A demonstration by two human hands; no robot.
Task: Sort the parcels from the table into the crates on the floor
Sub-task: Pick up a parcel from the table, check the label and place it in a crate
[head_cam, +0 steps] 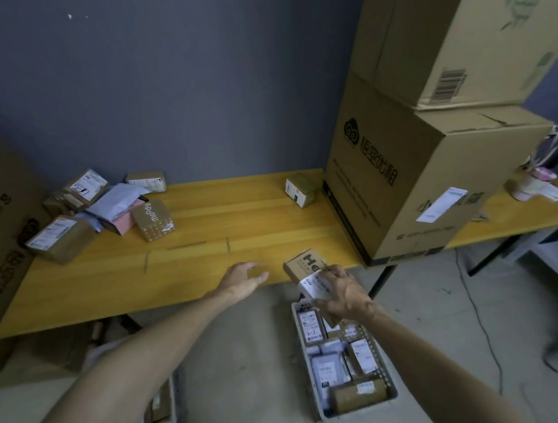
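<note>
My right hand (343,294) grips a small brown parcel (304,265) with a white label, held just past the front edge of the yellow table (239,216), above the grey crate (388,380) on the floor. That crate holds several labelled parcels. My left hand (244,280) hovers open over the table's front edge, fingers spread, holding nothing. A heap of parcels (111,204) lies at the table's far left, with one brown box (62,238) nearer the front. A lone small parcel (299,188) sits at the back near the big cartons. A second crate (162,404) shows at the bottom, mostly hidden by my left arm.
Two big cartons (417,172) are stacked on the table's right part. Another large carton (2,231) leans at the left. A white and pink cup (528,185) stands on a second table to the right. A cable (481,316) runs across the concrete floor.
</note>
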